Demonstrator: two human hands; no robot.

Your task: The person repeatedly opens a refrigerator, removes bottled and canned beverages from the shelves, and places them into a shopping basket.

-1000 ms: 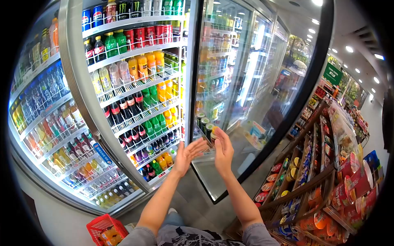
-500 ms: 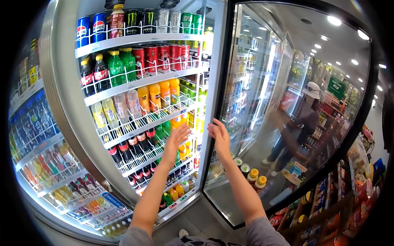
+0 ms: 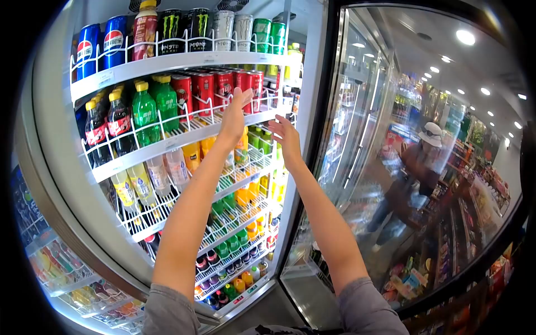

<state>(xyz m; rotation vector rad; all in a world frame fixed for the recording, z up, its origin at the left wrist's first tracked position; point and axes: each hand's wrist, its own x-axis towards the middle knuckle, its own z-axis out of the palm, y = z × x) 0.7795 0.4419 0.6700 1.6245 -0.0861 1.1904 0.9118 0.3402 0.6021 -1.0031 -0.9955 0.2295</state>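
Note:
Both hands are raised in front of the open drinks fridge. My left hand is open and empty, its fingertips overlapping the red cans on the second shelf. Whether it touches a can or the rack is unclear. To its right, my right hand is open with fingers spread, holding nothing, near the shelf's right end. Green bottles and dark cola bottles stand left of the red cans. Above them, the top shelf carries blue cans, black cans and silver cans.
The open glass door stands at the right and reflects a person in a white hat. Lower shelves hold orange bottles and others. At the left is another lit fridge.
Both hands have risen from low beside the door's edge to the second shelf, the left one now at the red cans. The view has moved closer to the fridge.

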